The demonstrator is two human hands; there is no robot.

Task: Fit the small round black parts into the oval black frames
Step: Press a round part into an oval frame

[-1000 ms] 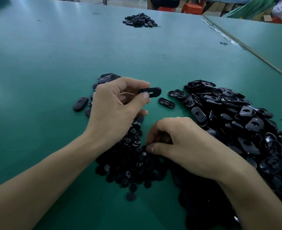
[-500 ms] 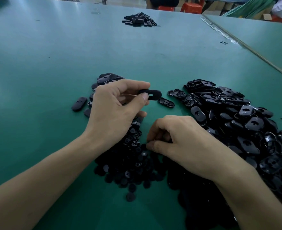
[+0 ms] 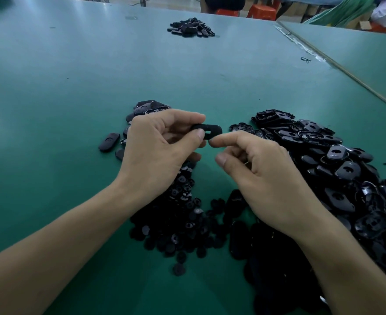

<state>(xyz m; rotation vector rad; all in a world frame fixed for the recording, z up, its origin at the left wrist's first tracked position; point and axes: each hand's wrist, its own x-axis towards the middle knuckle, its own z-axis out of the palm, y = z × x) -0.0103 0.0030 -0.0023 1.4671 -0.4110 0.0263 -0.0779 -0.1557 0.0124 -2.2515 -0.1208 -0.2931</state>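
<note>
My left hand [image 3: 158,146] pinches an oval black frame [image 3: 209,130] between thumb and forefinger, a little above the green table. My right hand [image 3: 262,173] is raised beside it with curled fingers; its forefinger tip touches the frame's lower right edge. A small dark piece seems to sit at that fingertip, but I cannot make it out. Below both hands lies a heap of small round black parts [image 3: 183,214]. A large heap of oval black frames [image 3: 337,169] spreads to the right.
A small group of dark oval pieces [image 3: 146,108] lies behind my left hand, with one stray piece [image 3: 109,142] to its left. Another dark pile [image 3: 190,27] sits far back on the green table [image 3: 62,87]. A seam [image 3: 346,73] separates a second table at the right.
My right hand has lifted off the heap of round parts and come up to the frame. My left hand has kept the frame almost in place.
</note>
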